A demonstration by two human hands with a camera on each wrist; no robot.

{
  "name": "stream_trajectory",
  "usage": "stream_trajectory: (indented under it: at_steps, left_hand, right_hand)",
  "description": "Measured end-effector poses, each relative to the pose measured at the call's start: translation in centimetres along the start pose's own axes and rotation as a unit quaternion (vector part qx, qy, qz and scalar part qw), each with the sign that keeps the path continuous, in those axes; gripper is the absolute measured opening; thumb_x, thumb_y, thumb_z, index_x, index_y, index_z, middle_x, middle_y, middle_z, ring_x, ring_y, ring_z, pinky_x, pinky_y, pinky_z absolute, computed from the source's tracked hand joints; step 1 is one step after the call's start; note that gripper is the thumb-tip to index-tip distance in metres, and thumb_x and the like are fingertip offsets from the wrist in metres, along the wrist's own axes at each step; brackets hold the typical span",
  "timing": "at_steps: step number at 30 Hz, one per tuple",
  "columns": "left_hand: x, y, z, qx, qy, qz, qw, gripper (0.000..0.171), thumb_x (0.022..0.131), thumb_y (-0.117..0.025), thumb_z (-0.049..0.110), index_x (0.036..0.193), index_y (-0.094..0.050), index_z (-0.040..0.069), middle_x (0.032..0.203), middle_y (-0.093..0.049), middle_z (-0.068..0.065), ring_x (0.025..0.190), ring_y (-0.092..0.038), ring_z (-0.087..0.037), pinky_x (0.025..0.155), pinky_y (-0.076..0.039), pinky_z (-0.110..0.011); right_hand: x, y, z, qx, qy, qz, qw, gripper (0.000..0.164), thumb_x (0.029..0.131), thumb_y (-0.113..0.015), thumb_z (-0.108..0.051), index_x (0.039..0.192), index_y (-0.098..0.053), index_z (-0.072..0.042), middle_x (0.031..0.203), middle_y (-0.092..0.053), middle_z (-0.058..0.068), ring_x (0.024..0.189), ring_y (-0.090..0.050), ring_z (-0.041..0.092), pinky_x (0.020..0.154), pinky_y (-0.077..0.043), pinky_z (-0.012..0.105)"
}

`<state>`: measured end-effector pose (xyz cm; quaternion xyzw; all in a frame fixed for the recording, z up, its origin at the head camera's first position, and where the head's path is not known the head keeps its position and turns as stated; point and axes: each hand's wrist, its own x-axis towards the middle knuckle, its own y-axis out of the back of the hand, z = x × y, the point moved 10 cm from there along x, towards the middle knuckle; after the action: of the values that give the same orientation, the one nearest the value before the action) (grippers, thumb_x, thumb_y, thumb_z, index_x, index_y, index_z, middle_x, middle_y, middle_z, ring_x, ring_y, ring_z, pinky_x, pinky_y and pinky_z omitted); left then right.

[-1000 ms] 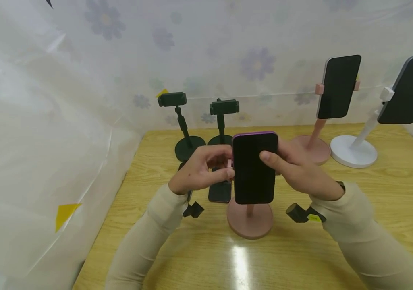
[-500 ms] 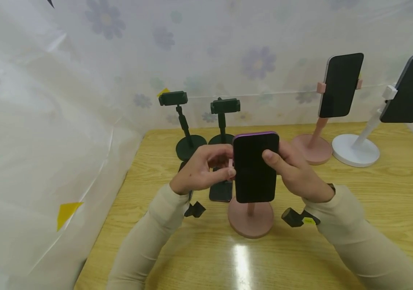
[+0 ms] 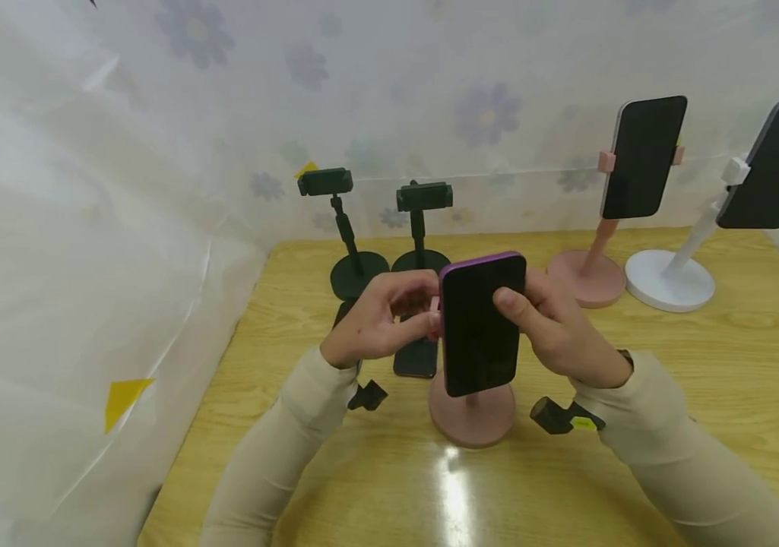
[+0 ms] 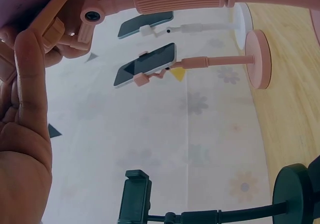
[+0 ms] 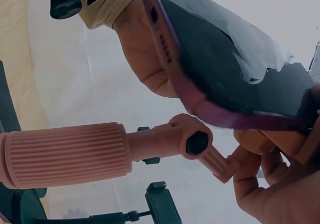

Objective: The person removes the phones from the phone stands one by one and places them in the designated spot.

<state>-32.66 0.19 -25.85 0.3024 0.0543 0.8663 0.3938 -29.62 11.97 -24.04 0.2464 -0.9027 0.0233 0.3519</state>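
Observation:
A purple-edged smartphone (image 3: pixel 478 346) stands nearly upright, screen toward me, above a pink phone stand (image 3: pixel 473 425). My right hand (image 3: pixel 563 334) grips its right side, thumb on the screen and fingers behind. At the phone's left edge, my left hand (image 3: pixel 385 319) pinches the stand's pink clamp (image 4: pixel 52 32) between thumb and fingers. The stand's ribbed stem (image 5: pixel 67 154) and jointed neck show in the right wrist view, below the phone's purple edge. From the head view, the phone hides most of the clamp, so how it sits there cannot be seen.
Two dark green phone stands (image 3: pixel 359 275) stand at the back. Behind my left hand, two dark phones (image 3: pixel 416 358) lie on the table. At the back right are a pink stand (image 3: pixel 586 279) and a white stand (image 3: pixel 669 281), each bearing a phone.
The smartphone has tilted slightly, its lower left corner now lower and its purple left edge more visible. Both hands keep their hold in almost the same place.

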Motion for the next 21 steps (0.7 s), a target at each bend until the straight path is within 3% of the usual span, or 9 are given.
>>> stream_trajectory:
  at_steps: [6, 11, 13, 18, 21]
  left_hand:
    - [-0.07, -0.03, 0.12, 0.012, 0.005, 0.001, 0.9999, 0.007, 0.094, -0.055, 0.003, 0.095, -0.059, -0.003, 0.082, -0.061, -0.017, 0.066, -0.061, -0.023, 0.060, -0.055, -0.036]
    - [-0.15, -0.13, -0.08, 0.006, 0.011, 0.002, 0.9999, 0.005, 0.094, -0.055, 0.002, 0.095, -0.057, -0.003, 0.082, -0.060, -0.017, 0.067, -0.062, -0.020, 0.062, -0.056, -0.035]
    - [-0.21, -0.16, -0.12, 0.004, 0.011, 0.000, 0.9999, 0.011, 0.095, -0.056, 0.007, 0.097, -0.057, -0.003, 0.083, -0.060, -0.017, 0.069, -0.062, -0.015, 0.064, -0.056, -0.034]
    - [-0.25, -0.36, -0.23, 0.012, 0.008, -0.012, 0.9998, 0.042, 0.098, -0.058, 0.038, 0.104, -0.059, -0.004, 0.092, -0.061, -0.017, 0.074, -0.061, -0.013, 0.071, -0.057, -0.032]
    - [-0.21, -0.44, -0.25, 0.013, 0.005, -0.013, 0.9998, 0.049, 0.098, -0.057, 0.044, 0.108, -0.060, -0.004, 0.098, -0.062, -0.019, 0.078, -0.062, -0.014, 0.074, -0.057, -0.032]
  right_hand:
    - [0.19, -0.05, -0.14, -0.017, 0.000, -0.003, 1.000, 0.025, 0.105, -0.043, -0.008, 0.117, -0.064, -0.009, 0.099, -0.072, -0.007, 0.081, -0.072, 0.008, 0.070, -0.057, 0.022]
    - [0.14, -0.12, 0.10, -0.005, -0.003, -0.009, 1.000, 0.025, 0.106, -0.042, -0.008, 0.118, -0.063, -0.008, 0.098, -0.072, -0.006, 0.079, -0.072, 0.008, 0.069, -0.058, 0.022]
    - [0.14, -0.20, 0.12, 0.002, -0.002, -0.014, 1.000, 0.025, 0.106, -0.041, -0.007, 0.119, -0.062, -0.008, 0.099, -0.071, -0.006, 0.079, -0.072, 0.008, 0.068, -0.058, 0.022]
    - [0.17, -0.25, 0.06, 0.011, -0.002, -0.022, 1.000, 0.026, 0.106, -0.041, -0.007, 0.121, -0.062, -0.008, 0.101, -0.071, -0.005, 0.081, -0.072, 0.009, 0.069, -0.058, 0.022]
    - [0.23, -0.27, 0.08, 0.016, -0.004, -0.024, 1.000, 0.026, 0.106, -0.041, -0.007, 0.122, -0.062, -0.007, 0.103, -0.071, -0.004, 0.083, -0.072, 0.009, 0.071, -0.058, 0.022]
